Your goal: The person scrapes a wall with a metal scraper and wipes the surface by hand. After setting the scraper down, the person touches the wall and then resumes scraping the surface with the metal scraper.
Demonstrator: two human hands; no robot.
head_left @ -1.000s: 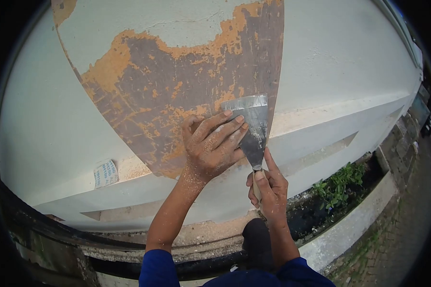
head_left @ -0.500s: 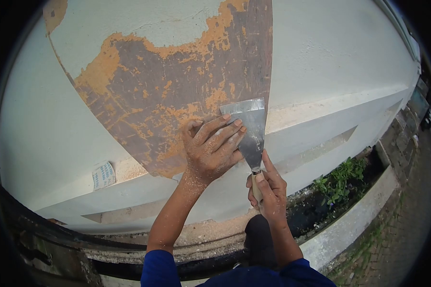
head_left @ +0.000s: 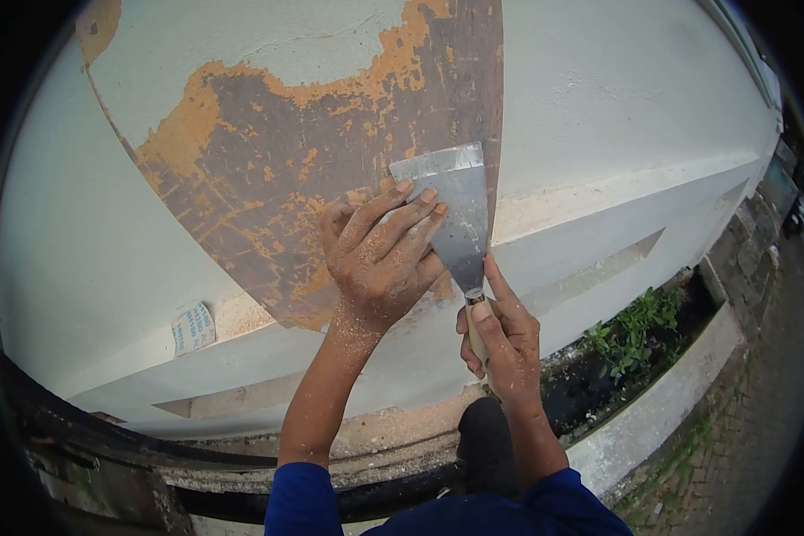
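Observation:
My right hand is wrapped round the pale handle of a wide paint scraper, its index finger stretched along the neck. The metal blade lies against a peeling wall patch of grey-brown with orange paint remnants, near the patch's right edge. My left hand is dusted with pale flakes. Its fingers are stretched out, with the tips resting on the left side of the blade.
White wall surrounds the patch, with a ledge below it. A printed paper scrap sits on the ledge at left. Green plants grow in a dark trough at right, beside a concrete curb and paving. A dark-clad leg shows below.
The scraper has moved up the patch and slightly left, with both hands following. Less orange paint shows around the blade's path.

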